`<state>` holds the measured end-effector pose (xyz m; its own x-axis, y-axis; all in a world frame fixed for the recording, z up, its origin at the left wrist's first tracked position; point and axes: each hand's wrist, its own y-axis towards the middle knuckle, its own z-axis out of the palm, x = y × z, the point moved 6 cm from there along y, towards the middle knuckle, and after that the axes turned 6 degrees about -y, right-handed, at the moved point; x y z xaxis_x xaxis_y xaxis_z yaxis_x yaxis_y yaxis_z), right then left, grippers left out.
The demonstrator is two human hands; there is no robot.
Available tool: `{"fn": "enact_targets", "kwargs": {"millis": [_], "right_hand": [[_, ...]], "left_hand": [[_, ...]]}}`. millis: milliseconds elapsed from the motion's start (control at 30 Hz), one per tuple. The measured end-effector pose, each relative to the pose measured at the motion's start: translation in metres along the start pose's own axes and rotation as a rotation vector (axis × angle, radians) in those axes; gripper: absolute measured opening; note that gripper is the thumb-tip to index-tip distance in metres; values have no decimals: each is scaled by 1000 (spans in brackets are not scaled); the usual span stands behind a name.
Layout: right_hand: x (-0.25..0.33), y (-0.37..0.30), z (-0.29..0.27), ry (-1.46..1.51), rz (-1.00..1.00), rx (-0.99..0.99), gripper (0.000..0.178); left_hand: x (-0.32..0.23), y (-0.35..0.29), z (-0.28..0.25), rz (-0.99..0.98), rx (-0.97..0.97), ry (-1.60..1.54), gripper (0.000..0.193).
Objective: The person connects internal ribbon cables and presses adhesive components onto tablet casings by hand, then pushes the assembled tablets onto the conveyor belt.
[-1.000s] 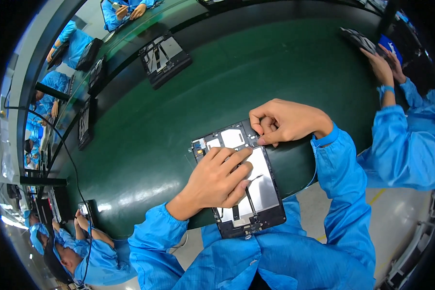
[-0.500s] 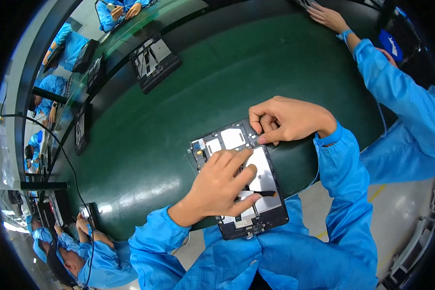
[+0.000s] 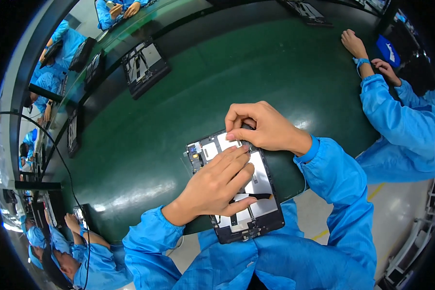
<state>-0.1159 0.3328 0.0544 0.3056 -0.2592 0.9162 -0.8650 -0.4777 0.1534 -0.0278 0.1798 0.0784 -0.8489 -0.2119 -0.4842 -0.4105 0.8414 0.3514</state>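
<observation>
An opened tablet point(image 3: 271, 221) with a black frame and silver-white inner plates lies tilted at the table's near edge, its lower end above my lap. My left hand point(image 3: 211, 186) rests flat across its middle with the fingers stretched out. A short black flex cable point(image 3: 263, 196) shows beside the left thumb. Over the tablet's far end, my right hand point(image 3: 270, 129) is closed in a pinch, thumb and forefinger meeting above a silver plate. What the pinch holds, if anything, is too small to make out. A thin clear strip point(image 3: 186, 164) sticks out at the tablet's left side.
Other opened tablets stand along the far side, one at back left point(image 3: 145, 67) and another at back right point(image 3: 308, 12). At the right, a co-worker's hand point(image 3: 355, 44) rests on the green table point(image 3: 130, 130). A black cable point(image 3: 65, 162) hangs at the left.
My right hand has shifted left, from the tablet's far right corner to over its far plate. The co-worker's hand at the right has drawn back from the far tablet.
</observation>
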Motion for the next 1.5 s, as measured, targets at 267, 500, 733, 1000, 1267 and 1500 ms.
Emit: {"fn": "enact_targets", "kwargs": {"millis": [267,500,733,1000,1267,1500], "right_hand": [[11,-8,-13,-385,-246,-37,35],[-10,-16,-7,-262,-53,356,69],[-5,-14,-9,-205,-2,410,68],[-5,-13,-7,-187,18,443,69],[2,-13,-3,-169,17,451,70],[8,-12,3,-187,19,442,66]], "left_hand": [[0,-3,-5,-10,5,-23,65],[1,-5,-4,-13,15,-10,62],[2,-7,-3,5,-29,14,64],[1,-10,-2,-3,-33,19,63],[1,-9,-2,-6,-24,23,63],[6,-11,-3,-12,-50,-29,61]]}}
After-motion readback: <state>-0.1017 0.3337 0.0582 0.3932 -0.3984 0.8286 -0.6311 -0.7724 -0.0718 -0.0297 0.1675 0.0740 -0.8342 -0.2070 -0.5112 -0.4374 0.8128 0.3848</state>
